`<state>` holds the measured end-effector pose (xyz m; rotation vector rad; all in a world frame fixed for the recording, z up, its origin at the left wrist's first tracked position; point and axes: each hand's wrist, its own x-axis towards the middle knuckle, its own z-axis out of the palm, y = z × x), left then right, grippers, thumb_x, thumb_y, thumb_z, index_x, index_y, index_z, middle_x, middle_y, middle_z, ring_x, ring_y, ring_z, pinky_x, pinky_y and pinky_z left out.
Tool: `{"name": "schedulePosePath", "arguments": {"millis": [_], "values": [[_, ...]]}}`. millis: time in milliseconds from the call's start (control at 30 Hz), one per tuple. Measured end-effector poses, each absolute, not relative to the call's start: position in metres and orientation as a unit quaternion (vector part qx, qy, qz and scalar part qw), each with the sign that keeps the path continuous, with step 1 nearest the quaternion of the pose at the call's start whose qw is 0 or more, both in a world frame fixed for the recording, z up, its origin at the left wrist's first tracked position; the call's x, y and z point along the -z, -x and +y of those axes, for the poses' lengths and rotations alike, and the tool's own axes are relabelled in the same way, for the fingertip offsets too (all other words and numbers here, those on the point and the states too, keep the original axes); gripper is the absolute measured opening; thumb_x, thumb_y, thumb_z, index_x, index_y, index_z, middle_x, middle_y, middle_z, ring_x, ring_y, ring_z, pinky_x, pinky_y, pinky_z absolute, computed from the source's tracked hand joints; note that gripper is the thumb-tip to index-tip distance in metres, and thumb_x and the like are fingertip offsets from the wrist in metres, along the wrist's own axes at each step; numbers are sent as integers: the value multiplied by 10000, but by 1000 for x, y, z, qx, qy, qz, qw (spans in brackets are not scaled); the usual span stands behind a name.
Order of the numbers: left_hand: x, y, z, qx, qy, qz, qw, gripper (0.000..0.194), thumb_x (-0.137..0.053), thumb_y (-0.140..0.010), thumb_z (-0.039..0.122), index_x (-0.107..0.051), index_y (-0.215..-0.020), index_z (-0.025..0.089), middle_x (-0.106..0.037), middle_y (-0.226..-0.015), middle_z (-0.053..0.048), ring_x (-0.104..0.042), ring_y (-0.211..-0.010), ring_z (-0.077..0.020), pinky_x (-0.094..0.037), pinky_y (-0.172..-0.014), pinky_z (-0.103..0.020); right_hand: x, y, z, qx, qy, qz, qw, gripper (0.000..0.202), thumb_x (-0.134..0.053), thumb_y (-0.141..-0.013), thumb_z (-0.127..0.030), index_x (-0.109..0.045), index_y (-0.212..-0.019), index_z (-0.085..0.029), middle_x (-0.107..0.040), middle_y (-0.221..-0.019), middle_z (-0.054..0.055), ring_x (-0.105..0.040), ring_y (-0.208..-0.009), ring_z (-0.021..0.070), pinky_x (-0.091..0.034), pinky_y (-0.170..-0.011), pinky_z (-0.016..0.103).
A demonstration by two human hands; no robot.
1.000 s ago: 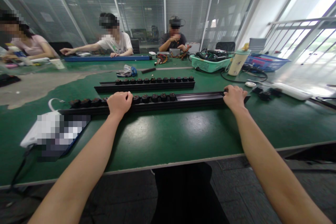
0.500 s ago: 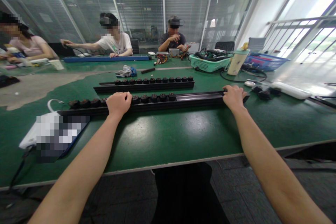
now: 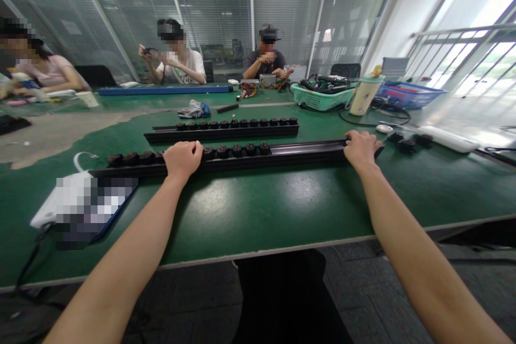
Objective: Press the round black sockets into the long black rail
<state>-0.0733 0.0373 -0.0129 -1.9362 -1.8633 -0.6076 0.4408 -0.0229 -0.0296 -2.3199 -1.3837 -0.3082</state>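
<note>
A long black channel rail [image 3: 310, 149] lies across the table in front of me, with several black round socket modules [image 3: 237, 150] seated along its left and middle part. My left hand [image 3: 184, 162] is closed over the rail among the modules, hiding some of them. At the rail's right end, the bent fingers of my right hand [image 3: 362, 149] grip it, thumb side to the left. Something dark shows under those fingertips; I cannot tell if it is a separate piece. The right stretch of the rail is a bare, shiny groove.
Behind lies a second black rail [image 3: 226, 133] with socket modules. Loose black modules [image 3: 409, 142] lie to the right, near a white power strip [image 3: 451, 138]. A cup [image 3: 365, 97], green basket [image 3: 322, 99], gloves [image 3: 194, 109] and white box [image 3: 66, 199] surround the rails. Co-workers sit opposite.
My left hand holds still on the rail, and my right hand has shifted very slightly to the right. Across the table, the white-shirted co-worker has raised both hands, holding a dark cable-like item.
</note>
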Motion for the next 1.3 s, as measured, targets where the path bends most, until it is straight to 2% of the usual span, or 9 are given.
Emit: {"name": "schedulePosePath", "arguments": {"millis": [433, 833, 1300], "values": [[12, 72, 37, 219, 684, -672, 181, 560, -299, -1032, 450, -770, -854, 206, -777, -984, -167, -683, -923, -324, -361, -688, -374, 34, -447, -18, 109, 847, -456, 251, 472, -484, -924, -212, -739, -1319, -173, -573, -1241, 234, -465, -1147, 391, -350, -960, 511], [13, 74, 38, 223, 685, -670, 179, 566, -300, -1032, 456, -776, -853, 208, -769, -968, -167, -682, -927, -326, -367, -691, -377, 29, -445, -23, 105, 862, -428, 250, 467, -446, -992, -263, -746, -1345, -202, -576, -1208, 229, -497, -1116, 378, -369, -957, 514], [15, 75, 41, 224, 686, -665, 190, 568, -307, -1034, 450, -779, -848, 194, -771, -962, -174, -689, -917, -329, -361, -683, -373, 33, -448, -19, 106, 865, -409, 272, 463, -467, -997, -223, -759, -1356, -187, -591, -1291, 240, -501, -1191, 372, -386, -1038, 529]]}}
